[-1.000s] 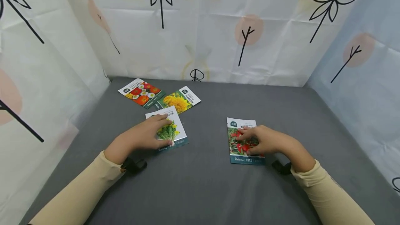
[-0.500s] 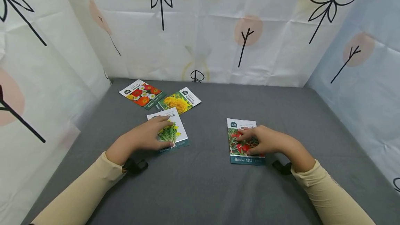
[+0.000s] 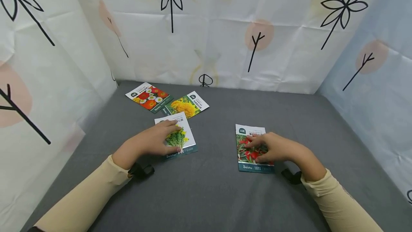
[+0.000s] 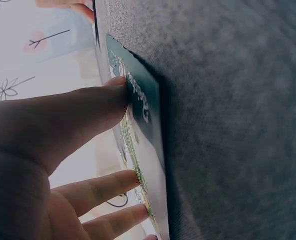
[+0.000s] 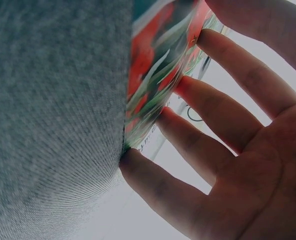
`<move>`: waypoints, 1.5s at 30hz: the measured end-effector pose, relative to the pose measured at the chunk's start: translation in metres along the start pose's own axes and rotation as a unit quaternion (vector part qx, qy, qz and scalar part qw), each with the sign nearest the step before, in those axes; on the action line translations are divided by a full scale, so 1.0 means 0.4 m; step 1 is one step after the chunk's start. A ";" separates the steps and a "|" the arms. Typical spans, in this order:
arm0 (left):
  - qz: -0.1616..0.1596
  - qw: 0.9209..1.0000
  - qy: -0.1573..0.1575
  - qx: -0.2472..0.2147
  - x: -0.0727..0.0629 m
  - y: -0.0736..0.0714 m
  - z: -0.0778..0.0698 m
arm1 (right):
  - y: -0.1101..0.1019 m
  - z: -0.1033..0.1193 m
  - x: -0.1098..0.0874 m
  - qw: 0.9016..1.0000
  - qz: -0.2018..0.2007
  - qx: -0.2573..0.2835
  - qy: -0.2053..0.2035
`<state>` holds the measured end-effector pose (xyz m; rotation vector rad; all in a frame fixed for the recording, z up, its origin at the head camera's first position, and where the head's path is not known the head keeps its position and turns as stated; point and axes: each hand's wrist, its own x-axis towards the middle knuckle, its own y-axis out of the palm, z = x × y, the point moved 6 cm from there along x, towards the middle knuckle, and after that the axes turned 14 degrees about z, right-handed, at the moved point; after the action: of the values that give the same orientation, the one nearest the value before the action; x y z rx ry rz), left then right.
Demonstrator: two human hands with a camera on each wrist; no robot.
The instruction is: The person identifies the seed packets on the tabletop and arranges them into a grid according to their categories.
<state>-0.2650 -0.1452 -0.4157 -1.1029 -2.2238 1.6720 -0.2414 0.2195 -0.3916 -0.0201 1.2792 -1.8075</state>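
My left hand (image 3: pixel 149 141) rests its fingertips and thumb on a seed packet (image 3: pixel 190 139) with a white top, a leafy yellow-flowered plant and a green bottom band. Close up in the left wrist view, that packet (image 4: pixel 142 95) lies flat on the cloth, with the thumb on its green band and spread fingers on the picture. Further right, my right hand (image 3: pixel 279 147) touches a second seed packet (image 3: pixel 242 148) showing red peppers. The right wrist view has the fingertips lined up on that packet (image 5: pixel 155 75), slightly bent and spread, not wrapped around it.
Behind the left hand lie a seed packet with red, orange and white flowers (image 3: pixel 150 97) and one with yellow flowers (image 3: pixel 186 106); the left-hand packet overlaps the latter. Grey cloth (image 3: pixel 206 196) covers the table. White printed fabric (image 3: pixel 225 53) hangs behind and at both sides.
The head view has shifted slightly, so everything sits a little lower and further right. Both hands keep their places on their packets.
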 end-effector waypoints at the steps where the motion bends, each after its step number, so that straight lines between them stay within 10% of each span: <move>1: 0.000 1.000 -0.001 0.000 -0.002 0.000 0.001 | 0.000 0.000 0.002 1.000 0.000 0.001 -0.001; 45: 0.018 0.999 -0.027 -0.002 0.001 0.000 -0.018 | 0.001 -0.004 -0.001 1.000 -0.003 -0.003 -0.016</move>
<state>-0.2615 -0.1397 -0.4132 -1.1188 -2.2534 1.7324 -0.2415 0.2210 -0.3925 -0.0569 1.2618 -1.8027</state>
